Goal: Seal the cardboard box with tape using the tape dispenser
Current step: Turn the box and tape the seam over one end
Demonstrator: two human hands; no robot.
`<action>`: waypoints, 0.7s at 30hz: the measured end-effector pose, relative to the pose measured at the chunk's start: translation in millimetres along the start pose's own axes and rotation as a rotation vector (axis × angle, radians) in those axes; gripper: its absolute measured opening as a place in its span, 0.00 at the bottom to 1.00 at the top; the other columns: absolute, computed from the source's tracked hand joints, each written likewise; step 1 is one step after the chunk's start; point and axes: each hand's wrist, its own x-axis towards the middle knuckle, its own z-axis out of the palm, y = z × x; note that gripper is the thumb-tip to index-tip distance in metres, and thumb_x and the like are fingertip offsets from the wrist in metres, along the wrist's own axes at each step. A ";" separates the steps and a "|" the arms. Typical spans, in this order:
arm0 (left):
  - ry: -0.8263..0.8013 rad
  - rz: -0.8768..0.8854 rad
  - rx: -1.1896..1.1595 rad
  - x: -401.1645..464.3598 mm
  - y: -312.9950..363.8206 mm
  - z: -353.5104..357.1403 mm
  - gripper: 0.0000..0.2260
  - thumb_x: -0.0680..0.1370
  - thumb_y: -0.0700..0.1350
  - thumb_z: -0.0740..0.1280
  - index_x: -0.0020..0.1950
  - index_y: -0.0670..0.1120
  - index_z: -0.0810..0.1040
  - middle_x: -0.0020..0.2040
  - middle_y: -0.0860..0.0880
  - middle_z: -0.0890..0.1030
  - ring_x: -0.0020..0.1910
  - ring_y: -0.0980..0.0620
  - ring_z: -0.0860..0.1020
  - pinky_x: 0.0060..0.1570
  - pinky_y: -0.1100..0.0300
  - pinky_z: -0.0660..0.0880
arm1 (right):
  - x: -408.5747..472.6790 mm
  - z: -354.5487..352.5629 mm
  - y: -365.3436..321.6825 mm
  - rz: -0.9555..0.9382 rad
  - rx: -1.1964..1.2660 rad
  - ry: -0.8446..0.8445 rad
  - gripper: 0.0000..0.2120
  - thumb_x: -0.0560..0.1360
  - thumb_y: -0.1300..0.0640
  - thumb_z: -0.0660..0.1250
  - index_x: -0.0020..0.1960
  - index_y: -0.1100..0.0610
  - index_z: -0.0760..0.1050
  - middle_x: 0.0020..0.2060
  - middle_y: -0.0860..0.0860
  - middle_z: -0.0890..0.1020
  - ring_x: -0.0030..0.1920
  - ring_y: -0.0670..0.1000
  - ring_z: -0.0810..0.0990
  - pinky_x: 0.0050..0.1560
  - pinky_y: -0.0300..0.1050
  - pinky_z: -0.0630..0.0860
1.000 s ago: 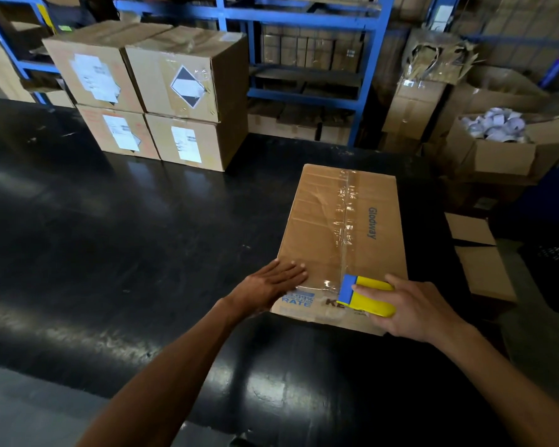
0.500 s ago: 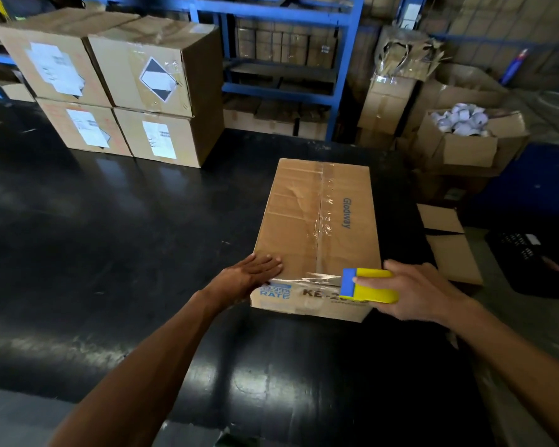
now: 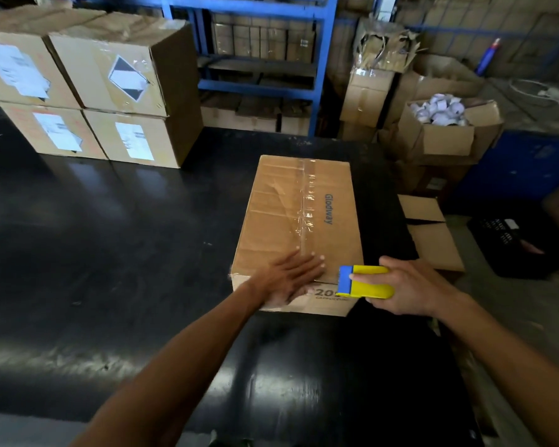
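Observation:
A flat brown cardboard box (image 3: 271,221) lies on the black table (image 3: 110,253), its long side running away from me. Clear tape (image 3: 309,201) runs down its middle seam. My left hand (image 3: 291,277) lies flat, fingers spread, over the near end of the tape, across the box's near top edge. My right hand (image 3: 407,287) grips the yellow and blue tape dispenser (image 3: 365,282) at the box's near right corner, its blue end pointing left toward the left hand.
Stacked labelled cartons (image 3: 88,91) stand at the table's far left. Blue shelving (image 3: 255,59) is behind. To the right, off the table, are an open carton of white rolls (image 3: 442,124), a flattened carton (image 3: 433,233) and a black crate (image 3: 510,240).
My left hand slid right onto the tape end at the near edge. The dispenser moved right, away from the seam to the near right corner.

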 end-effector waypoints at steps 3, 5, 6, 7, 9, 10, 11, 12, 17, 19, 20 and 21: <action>-0.036 -0.049 0.011 4.0 4.8 18.8 0.26 0.85 0.56 0.49 0.80 0.45 0.59 0.80 0.47 0.60 0.78 0.49 0.60 0.75 0.49 0.58 | 0.3 3.4 0.3 0.011 0.002 -0.012 0.29 0.72 0.34 0.63 0.71 0.30 0.58 0.49 0.47 0.70 0.39 0.47 0.71 0.38 0.42 0.69; -0.031 -0.037 -0.017 4.9 3.2 20.6 0.26 0.85 0.56 0.50 0.80 0.44 0.59 0.79 0.47 0.60 0.78 0.48 0.60 0.74 0.48 0.61 | -1.2 4.9 1.0 0.011 0.019 0.009 0.29 0.72 0.35 0.64 0.71 0.31 0.60 0.50 0.48 0.71 0.39 0.48 0.71 0.38 0.42 0.69; -0.033 -0.031 -0.035 4.6 2.8 18.5 0.26 0.85 0.56 0.50 0.80 0.44 0.59 0.80 0.47 0.60 0.78 0.48 0.59 0.74 0.48 0.61 | -2.0 7.6 1.6 0.012 0.028 0.020 0.29 0.72 0.35 0.65 0.71 0.31 0.60 0.50 0.48 0.71 0.39 0.48 0.71 0.38 0.42 0.69; -0.033 -0.032 -0.038 4.4 3.1 16.9 0.27 0.84 0.57 0.49 0.80 0.44 0.58 0.80 0.47 0.60 0.78 0.49 0.58 0.75 0.48 0.60 | -2.5 10.1 2.5 0.015 0.032 0.026 0.29 0.71 0.35 0.65 0.71 0.31 0.61 0.50 0.48 0.71 0.39 0.48 0.72 0.38 0.43 0.70; -0.030 -0.053 -0.063 5.8 3.5 14.2 0.27 0.84 0.58 0.48 0.80 0.46 0.56 0.80 0.49 0.58 0.79 0.50 0.56 0.76 0.49 0.57 | -2.1 13.7 3.4 0.006 0.047 0.015 0.29 0.71 0.35 0.64 0.71 0.31 0.61 0.49 0.48 0.70 0.39 0.49 0.74 0.39 0.45 0.74; -0.028 -0.065 -0.079 6.3 3.5 12.4 0.27 0.84 0.58 0.47 0.81 0.48 0.55 0.80 0.51 0.58 0.79 0.51 0.56 0.76 0.50 0.56 | -1.0 14.3 3.9 -0.001 0.051 0.017 0.30 0.71 0.35 0.64 0.71 0.31 0.60 0.49 0.48 0.70 0.39 0.49 0.74 0.39 0.46 0.75; -0.025 -0.075 -0.082 6.3 3.4 12.0 0.26 0.84 0.58 0.46 0.81 0.50 0.55 0.80 0.51 0.57 0.79 0.52 0.55 0.76 0.50 0.56 | -0.1 14.8 4.7 -0.003 0.050 0.022 0.30 0.71 0.35 0.64 0.71 0.31 0.60 0.49 0.48 0.70 0.39 0.49 0.74 0.39 0.47 0.75; -0.021 -0.081 -0.079 5.8 3.7 12.6 0.25 0.84 0.57 0.46 0.81 0.51 0.54 0.80 0.52 0.58 0.79 0.53 0.56 0.76 0.50 0.57 | 0.0 15.6 5.6 -0.007 0.042 0.035 0.30 0.72 0.35 0.64 0.71 0.31 0.60 0.49 0.48 0.70 0.39 0.49 0.73 0.39 0.46 0.75; -0.007 -0.068 -0.103 6.7 0.9 11.9 0.24 0.84 0.57 0.50 0.79 0.51 0.60 0.78 0.51 0.63 0.77 0.52 0.61 0.74 0.50 0.63 | -5.0 15.8 9.5 -0.034 0.042 0.059 0.31 0.73 0.36 0.65 0.73 0.33 0.57 0.51 0.49 0.70 0.39 0.47 0.71 0.37 0.42 0.69; -0.001 -0.054 -0.133 5.6 -1.6 10.7 0.24 0.84 0.56 0.51 0.79 0.50 0.63 0.78 0.50 0.65 0.76 0.51 0.63 0.72 0.49 0.66 | -11.3 15.9 16.7 -0.052 0.098 0.032 0.32 0.73 0.35 0.64 0.73 0.30 0.53 0.50 0.48 0.68 0.39 0.46 0.71 0.37 0.41 0.71; 0.001 -0.045 -0.141 5.3 -3.1 10.6 0.24 0.84 0.56 0.51 0.79 0.50 0.63 0.78 0.50 0.65 0.76 0.51 0.63 0.72 0.49 0.66 | -18.0 16.9 24.7 -0.069 0.109 0.032 0.33 0.73 0.35 0.63 0.72 0.29 0.51 0.49 0.48 0.68 0.39 0.47 0.71 0.37 0.41 0.71; -0.001 -0.040 -0.140 5.3 -4.1 10.5 0.24 0.84 0.56 0.50 0.79 0.50 0.62 0.78 0.50 0.64 0.76 0.51 0.63 0.73 0.48 0.65 | -26.4 17.4 36.2 -0.072 0.099 0.036 0.33 0.73 0.34 0.63 0.72 0.29 0.50 0.49 0.48 0.67 0.39 0.46 0.71 0.37 0.41 0.71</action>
